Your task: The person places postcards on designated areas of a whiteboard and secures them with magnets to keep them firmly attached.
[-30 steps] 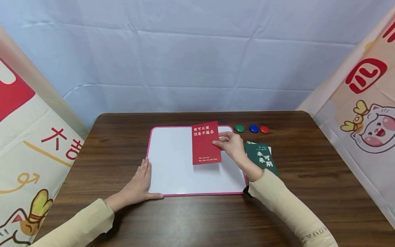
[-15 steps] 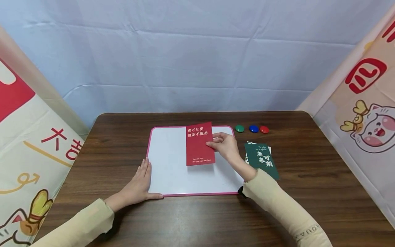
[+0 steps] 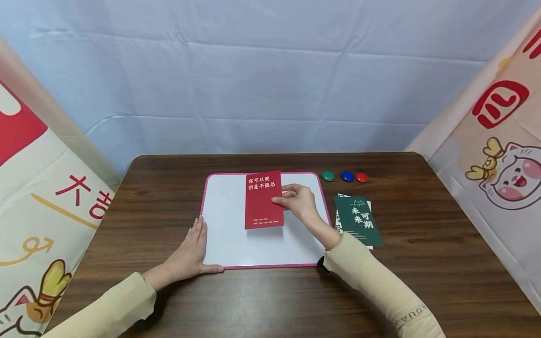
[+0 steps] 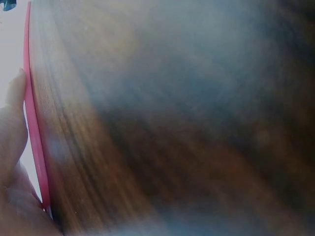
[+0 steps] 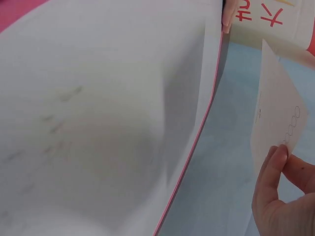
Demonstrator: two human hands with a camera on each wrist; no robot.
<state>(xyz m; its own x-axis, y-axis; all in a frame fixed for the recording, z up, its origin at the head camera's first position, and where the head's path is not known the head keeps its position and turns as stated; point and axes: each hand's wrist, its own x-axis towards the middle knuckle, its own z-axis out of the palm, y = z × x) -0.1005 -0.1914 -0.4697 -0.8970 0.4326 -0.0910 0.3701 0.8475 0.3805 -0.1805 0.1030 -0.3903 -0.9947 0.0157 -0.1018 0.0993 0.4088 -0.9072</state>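
A pink-rimmed whiteboard (image 3: 236, 249) lies on the wooden table. My left hand (image 3: 191, 249) rests at its near left corner, fingers straight along the left edge and thumb on the front rim; in the left wrist view the thumb lies by the pink rim (image 4: 33, 125). Above the board's middle, my right hand (image 3: 299, 203) pinches a red postcard (image 3: 263, 204) with white lettering by its right edge. The card is raised, and its shadow falls on the board. Its white back (image 5: 275, 113) with a row of small circles shows in the right wrist view, pinched between thumb and fingers.
Right of the board lie several stacked postcards, a green one (image 3: 359, 223) on top. Green (image 3: 328, 176), blue (image 3: 347, 176) and red (image 3: 361, 177) round magnets sit in a row behind them. Pale cloth (image 3: 262, 94) hangs beyond the table (image 3: 427, 211); printed cloths flank both sides.
My right hand has carried the red postcard leftward and slightly down over the whiteboard, uncovering more of the green postcard. The left hand has stayed at the board's corner.
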